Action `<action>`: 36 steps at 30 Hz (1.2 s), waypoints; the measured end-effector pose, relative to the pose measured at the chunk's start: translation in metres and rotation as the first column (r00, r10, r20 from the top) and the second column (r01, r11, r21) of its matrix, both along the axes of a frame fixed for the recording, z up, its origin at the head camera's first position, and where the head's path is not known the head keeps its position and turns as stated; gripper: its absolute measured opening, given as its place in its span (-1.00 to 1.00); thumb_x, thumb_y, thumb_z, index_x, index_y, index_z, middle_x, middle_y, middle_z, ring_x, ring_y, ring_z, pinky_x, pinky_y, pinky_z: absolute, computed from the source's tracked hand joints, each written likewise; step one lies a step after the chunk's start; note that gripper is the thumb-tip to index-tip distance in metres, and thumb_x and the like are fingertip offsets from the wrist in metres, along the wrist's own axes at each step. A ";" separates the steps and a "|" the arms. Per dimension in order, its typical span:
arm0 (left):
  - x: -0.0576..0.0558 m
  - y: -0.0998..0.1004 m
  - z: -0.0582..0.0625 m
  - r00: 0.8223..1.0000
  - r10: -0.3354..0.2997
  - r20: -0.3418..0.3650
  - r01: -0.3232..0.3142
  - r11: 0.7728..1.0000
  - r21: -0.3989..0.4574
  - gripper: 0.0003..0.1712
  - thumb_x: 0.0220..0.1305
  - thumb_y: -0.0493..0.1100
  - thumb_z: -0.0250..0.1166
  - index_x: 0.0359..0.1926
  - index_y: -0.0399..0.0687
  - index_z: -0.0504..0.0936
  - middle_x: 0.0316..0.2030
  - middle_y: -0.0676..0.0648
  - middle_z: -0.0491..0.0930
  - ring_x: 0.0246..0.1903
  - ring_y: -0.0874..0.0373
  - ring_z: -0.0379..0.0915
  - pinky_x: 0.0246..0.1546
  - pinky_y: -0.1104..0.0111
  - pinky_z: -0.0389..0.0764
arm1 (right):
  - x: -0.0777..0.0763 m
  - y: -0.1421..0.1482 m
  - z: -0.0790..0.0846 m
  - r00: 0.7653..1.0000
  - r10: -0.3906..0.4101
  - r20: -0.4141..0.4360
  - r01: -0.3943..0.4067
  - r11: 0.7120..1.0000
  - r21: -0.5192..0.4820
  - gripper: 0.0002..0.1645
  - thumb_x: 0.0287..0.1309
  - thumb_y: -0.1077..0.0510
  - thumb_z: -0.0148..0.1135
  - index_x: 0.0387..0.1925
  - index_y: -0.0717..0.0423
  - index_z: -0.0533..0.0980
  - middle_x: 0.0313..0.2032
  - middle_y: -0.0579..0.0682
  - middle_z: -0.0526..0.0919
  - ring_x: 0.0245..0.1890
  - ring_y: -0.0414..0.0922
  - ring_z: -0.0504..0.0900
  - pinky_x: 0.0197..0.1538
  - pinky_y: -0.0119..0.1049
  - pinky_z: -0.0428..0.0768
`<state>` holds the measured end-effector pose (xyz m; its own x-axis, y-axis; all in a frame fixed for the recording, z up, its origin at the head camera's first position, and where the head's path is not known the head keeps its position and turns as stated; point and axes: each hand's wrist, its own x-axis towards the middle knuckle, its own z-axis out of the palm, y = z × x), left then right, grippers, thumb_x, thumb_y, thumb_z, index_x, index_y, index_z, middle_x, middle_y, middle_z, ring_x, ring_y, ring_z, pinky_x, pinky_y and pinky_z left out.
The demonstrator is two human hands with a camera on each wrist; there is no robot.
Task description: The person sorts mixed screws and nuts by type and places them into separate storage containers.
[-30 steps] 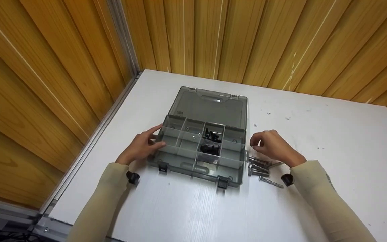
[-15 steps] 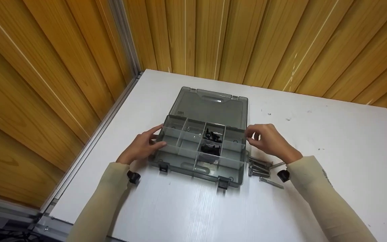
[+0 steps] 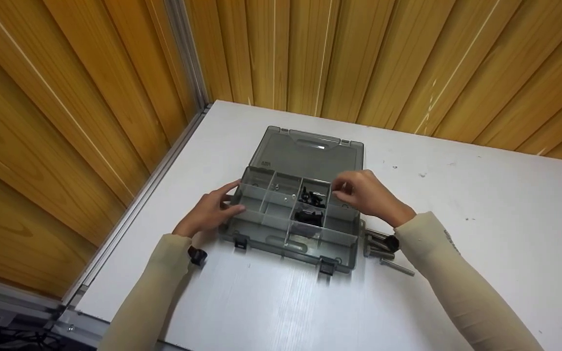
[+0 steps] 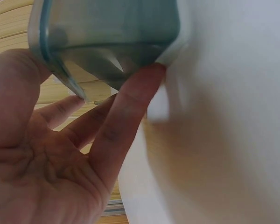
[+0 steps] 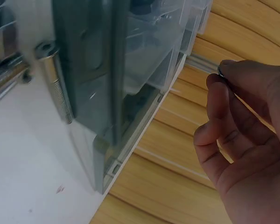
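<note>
A grey translucent compartment box (image 3: 264,246) lies with its lid (image 3: 310,155) laid back. My left hand (image 3: 207,212) holds its left side; the left wrist view shows the thumb at the rim and fingers (image 4: 121,121) against the outer wall. Over the box's back right compartment is my right hand (image 3: 366,192), thumb and forefinger pinching a small thin metal piece (image 5: 220,71), mostly hidden by the fingertips, so I cannot tell its kind. Black screws (image 3: 312,198) and other black parts (image 3: 309,217) fill two compartments. A few tiny metal pieces (image 3: 287,198) lie left of them.
Several large metal bolts (image 3: 377,249) lie against the box's right side, partly under the right wrist. A single bolt (image 3: 397,267) lies just in front of them. Small scraps (image 3: 422,175) dot the white table (image 3: 481,273). Wood-patterned walls (image 3: 383,58) stand behind and at left.
My right hand has moved from beside the bolts, up and left, to over the box's back right compartment. My left hand stays at the box's left side.
</note>
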<state>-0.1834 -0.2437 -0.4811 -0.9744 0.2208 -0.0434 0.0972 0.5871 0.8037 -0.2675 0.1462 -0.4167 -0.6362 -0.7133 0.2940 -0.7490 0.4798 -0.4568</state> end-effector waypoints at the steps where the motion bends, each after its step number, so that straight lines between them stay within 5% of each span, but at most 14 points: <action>1: 0.000 0.000 0.000 1.000 -0.003 -0.002 0.003 1.000 0.000 -0.12 0.45 0.04 0.34 0.63 0.07 0.13 0.46 -0.28 0.31 0.30 -0.24 0.44 0.24 -0.15 0.47 | 0.000 -0.004 0.001 1.000 0.012 -0.004 -0.012 1.000 -0.003 -0.93 0.21 0.39 0.40 -0.32 0.19 0.69 -0.37 0.01 0.74 -0.39 -0.09 0.72 -0.29 -0.15 0.70; 8: -0.003 0.003 0.001 1.000 -0.009 -0.001 0.009 1.000 -0.006 -0.11 0.44 0.04 0.34 0.63 0.07 0.13 0.44 -0.31 0.33 0.29 -0.25 0.44 0.23 -0.15 0.47 | -0.004 -0.031 0.002 0.995 0.094 -0.044 -0.094 0.995 -0.013 -0.83 0.20 0.43 0.32 -0.36 0.13 0.68 -0.40 0.00 0.73 -0.43 -0.13 0.65 -0.34 -0.21 0.65; 19: -0.004 0.004 0.001 1.000 0.007 0.010 -0.007 1.000 -0.013 -0.10 0.43 0.05 0.35 0.63 0.05 0.14 0.39 -0.35 0.38 0.27 -0.26 0.47 0.20 -0.14 0.51 | -0.013 -0.062 0.004 0.992 0.116 -0.046 -0.116 0.993 0.003 -0.93 0.19 0.37 0.40 -0.37 0.23 0.75 -0.42 0.06 0.78 -0.45 -0.07 0.72 -0.32 -0.18 0.70; 30: -0.004 0.005 0.001 1.000 0.022 0.020 -0.021 1.000 -0.008 -0.11 0.41 0.04 0.37 0.62 0.10 0.16 0.37 -0.33 0.42 0.25 -0.22 0.49 0.20 -0.10 0.51 | -0.013 -0.077 0.000 0.991 0.074 0.110 -0.092 0.982 0.163 -0.72 0.32 0.39 0.22 -0.03 0.23 0.75 -0.10 0.14 0.79 -0.22 -0.05 0.76 -0.16 -0.13 0.70; 36: -0.003 0.007 0.001 1.000 0.013 0.005 -0.013 1.000 -0.004 -0.12 0.42 0.04 0.36 0.62 0.10 0.16 0.37 -0.34 0.42 0.25 -0.22 0.49 0.20 -0.11 0.51 | -0.010 -0.078 -0.002 0.975 0.057 0.217 -0.119 0.950 0.289 -0.53 0.35 0.41 0.08 0.24 0.23 0.61 -0.07 0.18 0.75 -0.63 -0.21 0.39 -0.46 -0.28 0.45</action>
